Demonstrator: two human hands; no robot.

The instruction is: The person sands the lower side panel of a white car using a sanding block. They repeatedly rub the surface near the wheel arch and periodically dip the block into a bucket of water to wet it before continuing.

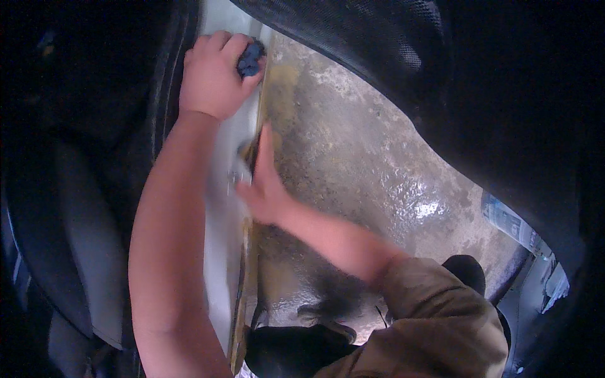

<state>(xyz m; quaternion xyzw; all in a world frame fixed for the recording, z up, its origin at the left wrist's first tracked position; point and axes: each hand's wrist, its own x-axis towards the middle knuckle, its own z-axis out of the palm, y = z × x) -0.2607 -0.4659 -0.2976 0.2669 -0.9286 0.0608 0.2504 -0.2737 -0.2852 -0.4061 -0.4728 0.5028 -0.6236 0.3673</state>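
My left hand (214, 75) is closed round a dark blue, bunched-up cloth (251, 60). It presses this onto a pale, glossy sill (220, 252), which looks like a car's door sill, near its far end. Closer to me, my right hand (261, 183) lies along the sill's outer edge. Its fingers stretch away from me and the thumb stands apart, over the pale surface. Slight blur covers the right hand, and no held thing shows in it. A yellowish strip (247, 271) runs down the sill's outer side.
Dark interior trim and a grey panel (104, 252) lie left of the sill. Wet, stained concrete floor (353, 145) spreads to the right. Above it hangs a large dark panel with a mesh part (409, 50). Printed sheets (510, 220) show at the right. Dark shoes are at the bottom.
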